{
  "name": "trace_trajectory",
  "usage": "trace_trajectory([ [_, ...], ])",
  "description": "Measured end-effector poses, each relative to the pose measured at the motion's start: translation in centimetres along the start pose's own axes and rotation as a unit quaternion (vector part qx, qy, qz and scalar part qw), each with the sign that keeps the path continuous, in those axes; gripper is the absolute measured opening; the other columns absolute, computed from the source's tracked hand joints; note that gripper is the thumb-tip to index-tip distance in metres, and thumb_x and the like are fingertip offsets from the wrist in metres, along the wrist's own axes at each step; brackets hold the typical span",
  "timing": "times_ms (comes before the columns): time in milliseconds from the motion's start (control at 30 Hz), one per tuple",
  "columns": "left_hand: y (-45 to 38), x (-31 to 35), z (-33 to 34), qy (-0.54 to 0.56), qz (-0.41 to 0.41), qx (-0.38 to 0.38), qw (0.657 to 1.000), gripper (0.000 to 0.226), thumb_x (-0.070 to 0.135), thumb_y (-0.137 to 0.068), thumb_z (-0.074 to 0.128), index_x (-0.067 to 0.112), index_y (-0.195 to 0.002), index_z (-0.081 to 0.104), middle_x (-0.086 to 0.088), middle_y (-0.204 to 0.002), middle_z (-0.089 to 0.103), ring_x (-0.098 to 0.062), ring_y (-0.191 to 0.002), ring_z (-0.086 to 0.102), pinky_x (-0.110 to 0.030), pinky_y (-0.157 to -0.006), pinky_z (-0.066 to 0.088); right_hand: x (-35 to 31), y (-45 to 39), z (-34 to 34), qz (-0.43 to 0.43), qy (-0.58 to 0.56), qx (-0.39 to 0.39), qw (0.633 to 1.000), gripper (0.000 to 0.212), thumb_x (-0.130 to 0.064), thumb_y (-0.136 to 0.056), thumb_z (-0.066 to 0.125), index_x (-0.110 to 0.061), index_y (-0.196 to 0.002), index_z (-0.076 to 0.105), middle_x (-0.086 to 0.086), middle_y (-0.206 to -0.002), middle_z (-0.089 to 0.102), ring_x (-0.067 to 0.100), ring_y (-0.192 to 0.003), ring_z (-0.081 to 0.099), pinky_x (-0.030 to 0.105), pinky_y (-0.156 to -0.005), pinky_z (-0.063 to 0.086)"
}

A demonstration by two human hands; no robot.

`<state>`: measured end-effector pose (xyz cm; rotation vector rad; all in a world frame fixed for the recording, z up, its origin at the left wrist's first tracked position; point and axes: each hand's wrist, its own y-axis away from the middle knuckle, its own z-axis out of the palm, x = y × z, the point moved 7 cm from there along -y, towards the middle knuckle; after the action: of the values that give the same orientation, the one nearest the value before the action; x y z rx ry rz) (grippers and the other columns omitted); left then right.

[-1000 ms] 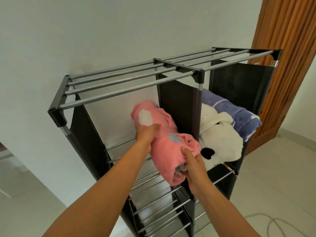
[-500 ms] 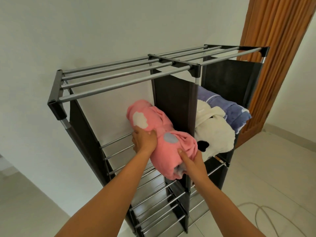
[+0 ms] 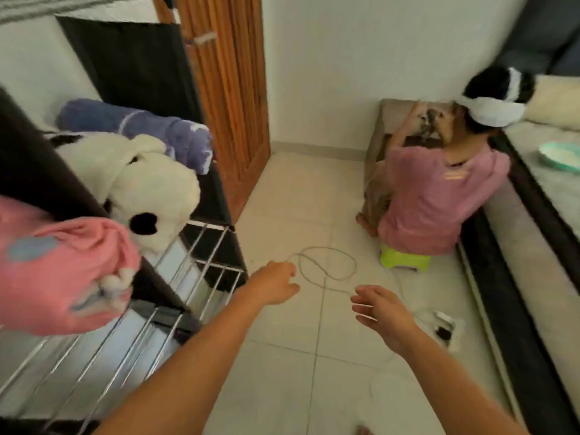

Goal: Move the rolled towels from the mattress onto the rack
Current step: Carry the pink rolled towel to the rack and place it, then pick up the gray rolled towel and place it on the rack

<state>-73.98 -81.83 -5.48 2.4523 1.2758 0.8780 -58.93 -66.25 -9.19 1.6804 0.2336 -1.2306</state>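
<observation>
- The rolled pink fleece towel with grey spots [image 3: 59, 271] lay on the black-framed metal-bar rack [image 3: 201, 265] at nine o'clock, its end overhanging the front bars.
- The rolled white-and-black plush towel [image 3: 147, 189] and the rolled purple towel [image 3: 141, 127] sat beside it.
- The left hand [image 3: 276, 282] and the right hand [image 3: 381, 309] hung empty, fingers loose, above the tiled floor [image 3: 314, 387].
- Risk: the overhanging pink roll might slide off; the looped grey cable [image 3: 326, 265] at twelve o'clock could catch a foot toward the mattress [image 3: 533, 265] at three o'clock.
</observation>
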Motion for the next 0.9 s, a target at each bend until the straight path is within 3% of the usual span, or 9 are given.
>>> trace_trajectory([
  [100,-3.3,8.3,7.4,-0.071,0.058,-0.128,0.987,0.05,0.04,-0.091,0.055,0.017,-0.136,0.049,-0.012,-0.137,0.053,-0.028,-0.12,0.055,-0.033,-0.1,0.046,2.3,2.8,-13.9,0.008,-0.132,0.124,0.983,0.01,-0.017,-0.093,0.054,-0.013,-0.087,0.06,0.007,-0.085,0.062,0.016,-0.072,0.057,0.027,-0.067,0.046],
  [200,-4.8,19.3,11.8,-0.068,0.144,-0.135,0.978,0.04,0.033,-0.089,0.058,0.015,-0.125,0.059,-0.011,-0.121,0.064,-0.026,-0.109,0.062,-0.029,-0.092,0.048,7.2,7.4,-26.2,0.015,-0.295,0.224,0.929,0.013,-0.018,-0.097,0.047,-0.013,-0.098,0.058,0.006,-0.087,0.059,0.015,-0.073,0.053,0.026,-0.068,0.043],
  [267,-5.2,27.3,14.8,-0.039,0.203,-0.131,0.97,0.026,0.027,-0.088,0.06,0.014,-0.11,0.066,-0.009,-0.105,0.07,-0.024,-0.101,0.064,-0.029,-0.086,0.048,11.0,10.7,-32.8,0.018,-0.379,0.286,0.88,0.017,-0.019,-0.097,0.047,-0.014,-0.11,0.056,0.008,-0.094,0.06,0.016,-0.076,0.055,0.027,-0.066,0.043],
  [333,-5.1,35.3,18.6,-0.007,0.248,-0.144,0.958,0.008,0.024,-0.087,0.061,0.018,-0.091,0.066,-0.005,-0.088,0.066,-0.019,-0.086,0.06,-0.029,-0.079,0.047,14.4,13.8,-38.5,0.022,-0.437,0.33,0.836,0.017,-0.02,-0.097,0.048,-0.013,-0.109,0.057,0.01,-0.1,0.061,0.017,-0.079,0.056,0.028,-0.065,0.044],
  [467,-3.6,50.0,27.5,0.043,0.295,-0.216,0.93,0.011,0.022,-0.089,0.062,0.021,-0.078,0.06,-0.001,-0.075,0.061,-0.013,-0.068,0.057,-0.023,-0.065,0.045,18.5,18.9,-49.1,0.007,-0.512,0.391,0.765,0.019,-0.021,-0.097,0.048,-0.014,-0.114,0.053,0.008,-0.092,0.06,0.017,-0.077,0.055,0.025,-0.058,0.05],
  [600,-1.0,60.7,35.0,0.049,0.317,-0.289,0.902,0.008,0.026,-0.09,0.061,0.02,-0.084,0.06,-0.001,-0.085,0.063,-0.012,-0.069,0.061,-0.026,-0.066,0.053,19.2,22.3,-57.9,-0.01,-0.549,0.434,0.714,0.022,-0.019,-0.097,0.048,-0.01,-0.117,0.052,0.011,-0.092,0.058,0.019,-0.077,0.054,0.029,-0.067,0.046],
  [733,0.6,69.2,39.6,0.032,0.338,-0.337,0.878,0.01,0.027,-0.092,0.058,0.017,-0.092,0.06,0.0,-0.086,0.062,-0.01,-0.073,0.059,-0.015,-0.054,0.042,19.5,23.1,-63.9,-0.02,-0.559,0.477,0.678,0.025,-0.02,-0.098,0.046,-0.011,-0.121,0.051,0.011,-0.095,0.058,0.022,-0.088,0.057,0.032,-0.076,0.046],
  [900,0.6,78.7,45.5,-0.005,0.363,-0.394,0.844,0.01,0.024,-0.093,0.057,0.016,-0.087,0.059,-0.001,-0.082,0.06,-0.009,-0.066,0.056,-0.017,-0.051,0.041,21.2,22.6,-69.3,-0.032,-0.6,0.507,0.618,0.037,-0.016,-0.098,0.047,-0.002,-0.132,0.049,0.016,-0.097,0.057,0.025,-0.088,0.056,0.035,-0.084,0.046],
])
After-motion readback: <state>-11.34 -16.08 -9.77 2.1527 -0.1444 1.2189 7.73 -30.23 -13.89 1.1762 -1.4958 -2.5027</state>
